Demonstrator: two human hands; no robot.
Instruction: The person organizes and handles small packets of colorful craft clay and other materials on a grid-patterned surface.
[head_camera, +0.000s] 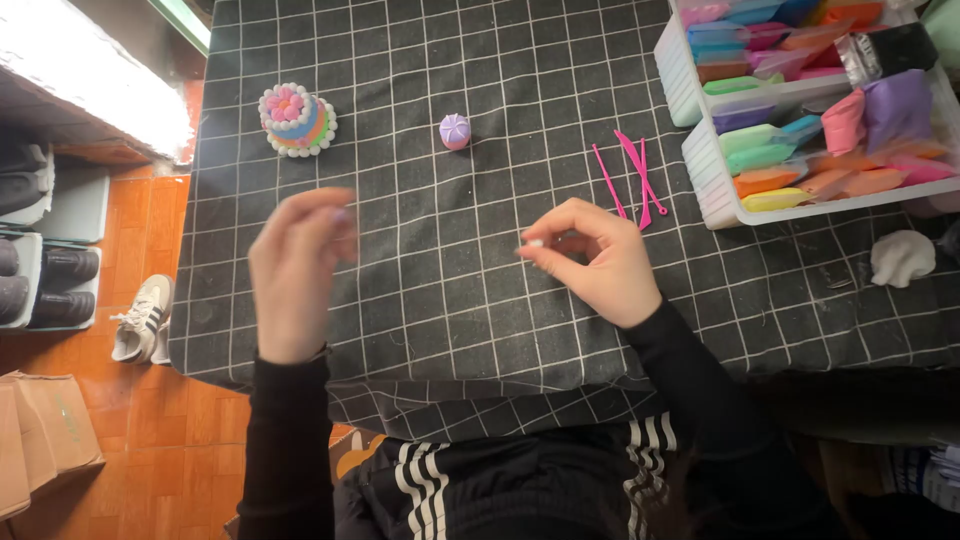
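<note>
Black sleeves with white stripes at the chest lead up to both hands, raised over a black cloth (440, 300) crossed by thin white grid lines. At the right hand (595, 262), thumb and forefinger are pinched together on a tiny white bit of clay (533, 243), with the other fingers curled loosely above it. Over to its left, the left hand (300, 265) is blurred, fingers bent inward toward the thumb; whether it grips anything I cannot tell. Just beyond the right hand, slightly to its right, lie three thin pink modelling tools (632, 175), two of them crossed. Further out, between the two hands and past them, a small purple clay ball (455, 131) with pale ridges sits on the cloth. Beyond the left hand stands a little layered clay cake (297, 119), rimmed with white beads and topped in pink. Far to the right of the right hand, two white plastic trays (708, 180) sit side by side, packed with bagged blocks of clay in purple, pink, green, orange, yellow, blue and black. Near the closer tray's corner rests a white clay lump (901, 257), apart from everything else.
</note>
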